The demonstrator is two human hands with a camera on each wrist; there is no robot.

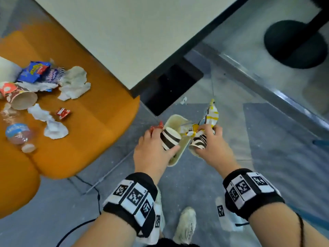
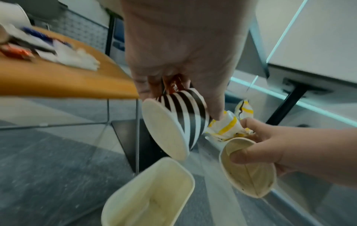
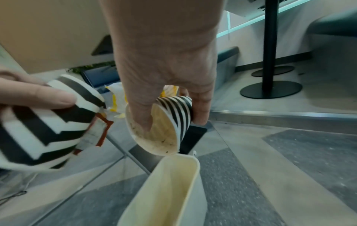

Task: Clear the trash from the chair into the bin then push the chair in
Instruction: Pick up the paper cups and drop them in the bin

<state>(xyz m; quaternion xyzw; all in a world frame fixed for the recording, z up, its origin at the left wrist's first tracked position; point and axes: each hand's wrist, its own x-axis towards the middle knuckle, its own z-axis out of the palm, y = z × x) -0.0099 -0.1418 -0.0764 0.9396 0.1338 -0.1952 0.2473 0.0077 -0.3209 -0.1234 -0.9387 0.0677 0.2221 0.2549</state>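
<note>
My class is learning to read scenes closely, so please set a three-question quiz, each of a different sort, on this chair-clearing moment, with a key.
1. True or false: the cream bin stands on the orange chair.
2. Multiple choice: what does the left hand grip? A a plastic bottle; B a striped paper cup; C a tissue.
3. Fill in: the right hand holds a striped cup and a white and ______ wrapper.

Key: 1 false, it is on the floor beneath both hands. 2 B. 3 yellow.
</note>
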